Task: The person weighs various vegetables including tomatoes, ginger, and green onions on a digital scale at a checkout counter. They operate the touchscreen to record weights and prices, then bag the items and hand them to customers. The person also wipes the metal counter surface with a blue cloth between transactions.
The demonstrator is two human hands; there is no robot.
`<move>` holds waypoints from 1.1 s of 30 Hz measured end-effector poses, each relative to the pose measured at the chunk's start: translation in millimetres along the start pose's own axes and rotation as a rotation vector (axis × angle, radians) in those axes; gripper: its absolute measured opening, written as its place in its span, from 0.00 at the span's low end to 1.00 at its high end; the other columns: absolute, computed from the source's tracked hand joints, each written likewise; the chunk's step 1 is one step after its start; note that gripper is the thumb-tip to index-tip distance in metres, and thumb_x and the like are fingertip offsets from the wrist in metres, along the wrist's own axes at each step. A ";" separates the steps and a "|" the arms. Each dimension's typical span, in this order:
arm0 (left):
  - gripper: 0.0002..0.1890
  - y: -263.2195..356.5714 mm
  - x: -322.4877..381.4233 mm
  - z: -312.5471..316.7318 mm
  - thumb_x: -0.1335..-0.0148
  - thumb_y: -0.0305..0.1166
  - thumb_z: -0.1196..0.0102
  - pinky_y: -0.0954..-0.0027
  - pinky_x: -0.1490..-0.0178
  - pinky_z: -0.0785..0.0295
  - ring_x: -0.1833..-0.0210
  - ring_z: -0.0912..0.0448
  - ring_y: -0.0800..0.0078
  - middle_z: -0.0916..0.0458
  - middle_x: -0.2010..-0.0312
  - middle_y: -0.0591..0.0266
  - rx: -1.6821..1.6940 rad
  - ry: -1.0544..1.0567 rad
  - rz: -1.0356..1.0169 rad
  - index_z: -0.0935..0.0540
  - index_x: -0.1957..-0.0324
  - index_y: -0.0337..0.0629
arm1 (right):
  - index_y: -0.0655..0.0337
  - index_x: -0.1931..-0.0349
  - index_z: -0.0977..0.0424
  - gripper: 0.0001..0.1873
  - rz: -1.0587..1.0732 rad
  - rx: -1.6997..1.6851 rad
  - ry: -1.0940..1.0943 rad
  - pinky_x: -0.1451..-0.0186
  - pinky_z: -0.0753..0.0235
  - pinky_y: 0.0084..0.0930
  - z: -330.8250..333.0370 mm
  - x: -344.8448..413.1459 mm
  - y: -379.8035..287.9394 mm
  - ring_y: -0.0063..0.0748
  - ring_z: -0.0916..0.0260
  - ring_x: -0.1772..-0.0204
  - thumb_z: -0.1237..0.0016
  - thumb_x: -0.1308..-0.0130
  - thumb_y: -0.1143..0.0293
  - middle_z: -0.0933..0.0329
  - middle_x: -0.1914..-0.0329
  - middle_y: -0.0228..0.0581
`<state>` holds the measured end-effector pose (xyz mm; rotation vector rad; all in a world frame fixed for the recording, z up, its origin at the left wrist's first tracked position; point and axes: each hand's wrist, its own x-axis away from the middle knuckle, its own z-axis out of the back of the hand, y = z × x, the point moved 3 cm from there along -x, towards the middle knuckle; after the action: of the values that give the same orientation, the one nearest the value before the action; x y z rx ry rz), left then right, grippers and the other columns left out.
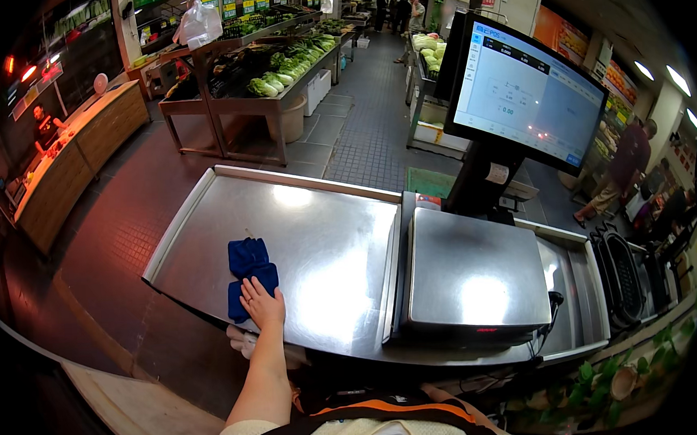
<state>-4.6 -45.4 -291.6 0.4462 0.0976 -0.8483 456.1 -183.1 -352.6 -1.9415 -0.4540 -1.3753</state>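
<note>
My left hand (pixel 262 302) lies palm down on a folded dark blue cloth (pixel 248 255), its fingers stretched out over the fabric. The cloth sits on the left part of a stainless steel counter tray (pixel 332 236), close to the front edge. White plastic or paper (pixel 241 340) hangs at that edge, just beside my wrist. Part of my right forearm shows low at the counter's front, but the right hand is out of view. To the right of the tray stands a weighing scale (pixel 475 258) with a flat steel platform and a small red display.
A lit POS screen (pixel 525 96) rises behind the scale. Farther right are stacked black baskets (pixel 620 274). Vegetable stands (pixel 293 67) line the aisle. A person works at a wooden counter (pixel 85 154) on the left; another person (pixel 623 162) is at right. Green leaves (pixel 600 390) grow low right.
</note>
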 end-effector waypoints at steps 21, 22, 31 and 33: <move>0.34 8.5 1.3 -3.4 0.43 0.43 0.47 0.59 0.35 0.47 0.35 0.43 0.57 0.43 0.37 0.50 -0.172 0.032 -0.024 0.42 0.38 0.39 | 0.50 0.32 0.59 0.49 -0.165 -0.027 -0.162 0.36 0.46 0.48 -7.1 -14.9 -5.5 0.46 0.56 0.30 0.67 0.46 0.28 0.60 0.29 0.44; 0.34 10.1 2.7 -4.5 0.42 0.44 0.48 0.59 0.35 0.46 0.35 0.43 0.57 0.43 0.36 0.50 -0.181 0.029 -0.026 0.42 0.38 0.39 | 0.50 0.32 0.59 0.49 -0.190 -0.035 -0.172 0.36 0.46 0.48 -6.4 -13.4 -3.6 0.46 0.56 0.30 0.67 0.46 0.28 0.60 0.28 0.44; 0.32 2.8 1.9 -8.0 0.40 0.47 0.52 0.60 0.39 0.42 0.37 0.38 0.58 0.40 0.37 0.53 -0.300 0.071 -0.042 0.41 0.38 0.41 | 0.50 0.31 0.60 0.49 -0.316 -0.089 -0.227 0.35 0.47 0.49 -3.4 14.5 18.7 0.46 0.57 0.29 0.67 0.46 0.28 0.62 0.28 0.45; 0.32 1.5 0.8 -9.4 0.40 0.48 0.52 0.60 0.39 0.42 0.37 0.38 0.58 0.40 0.37 0.53 -0.299 0.083 -0.051 0.41 0.38 0.42 | 0.47 0.31 0.66 0.54 -0.300 -0.030 -0.264 0.32 0.57 0.47 -4.7 27.4 29.4 0.45 0.64 0.27 0.67 0.51 0.25 0.68 0.27 0.42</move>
<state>-2.0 -41.2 -299.8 0.1982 0.3093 -0.8492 481.9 -209.8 -336.5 -2.1551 -0.8852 -1.3129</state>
